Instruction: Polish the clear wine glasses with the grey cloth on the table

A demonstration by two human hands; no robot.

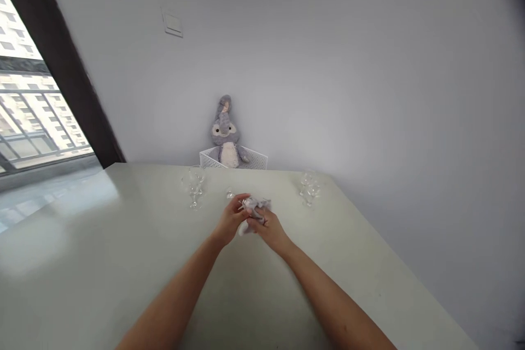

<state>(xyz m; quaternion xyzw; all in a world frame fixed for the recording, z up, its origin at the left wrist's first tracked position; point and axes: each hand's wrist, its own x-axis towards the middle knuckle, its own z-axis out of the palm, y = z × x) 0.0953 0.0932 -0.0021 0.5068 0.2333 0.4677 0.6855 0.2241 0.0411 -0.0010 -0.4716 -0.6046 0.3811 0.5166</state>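
Above the table's middle, my two hands are close together. My left hand (229, 222) is closed around a clear glass (245, 204), of which only a small part shows between the fingers. A grey-white cloth (256, 205) is bunched in my right hand (270, 229), pressed against the glass, with one end (244, 228) hanging below the fingers. Just behind my left hand shows a small clear glass piece (229, 193); I cannot tell whether it belongs to the held glass.
Several clear stemmed glasses (196, 188) stand at the left on the pale table (135, 262). More clear glasses (309, 187) are at the right. A grey plush toy (225, 134) sits in a white perforated basket (257, 161) by the wall, beyond the back edge.
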